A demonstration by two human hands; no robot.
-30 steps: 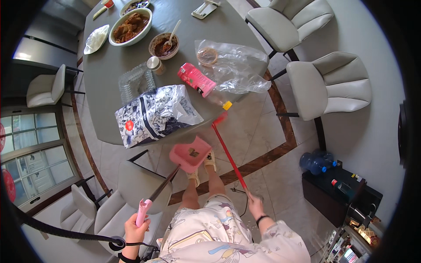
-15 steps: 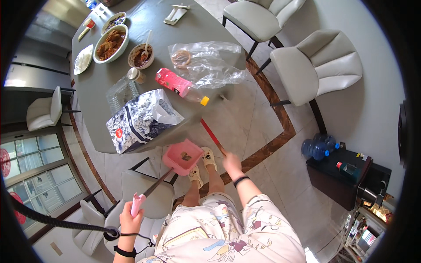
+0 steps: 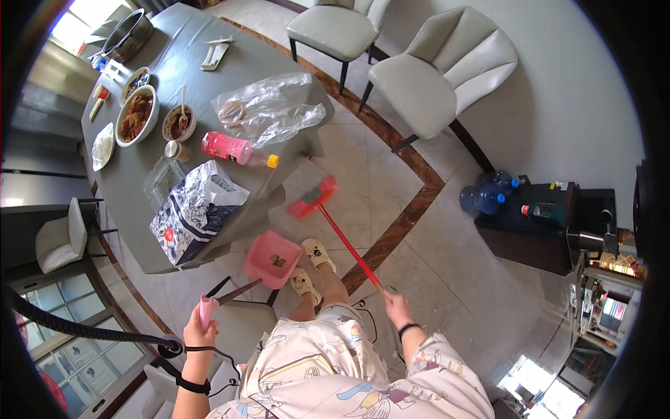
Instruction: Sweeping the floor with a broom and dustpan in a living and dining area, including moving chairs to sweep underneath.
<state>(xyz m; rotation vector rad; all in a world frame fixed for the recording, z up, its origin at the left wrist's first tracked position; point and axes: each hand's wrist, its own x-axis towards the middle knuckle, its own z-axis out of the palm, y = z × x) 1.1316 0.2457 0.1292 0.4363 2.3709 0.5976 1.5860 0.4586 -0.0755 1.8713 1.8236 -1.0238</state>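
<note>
My left hand (image 3: pixel 200 325) is closed around the pink grip of a long-handled dustpan. The pink dustpan (image 3: pixel 259 253) is low by my feet, beside the table's near edge, with a small dark patch in its pan. My right hand (image 3: pixel 398 309) grips the handle of a broom. Its red pole (image 3: pixel 347 244) slants forward and left to a head of red and dark bristles (image 3: pixel 313 197), at the floor just right of the table. My feet, in cream clogs (image 3: pixel 319 256), stand between dustpan and broom.
The grey-covered table (image 3: pixel 209 77) carries bowls of food (image 3: pixel 137 116), a pink-labelled bottle (image 3: pixel 230 148), a patterned bag (image 3: pixel 197 213) and clear plastic (image 3: pixel 272 108). Light chairs (image 3: pixel 436 70) stand at the far right. Large blue bottles (image 3: pixel 483 197) stand beside a dark cabinet (image 3: pixel 527 237). A chair (image 3: pixel 244 321) is near my left hand.
The broom head has come out from beside the table's edge into sight. My right hand has shifted right and nearer to me. The view has turned rightward; both hands keep their holds.
</note>
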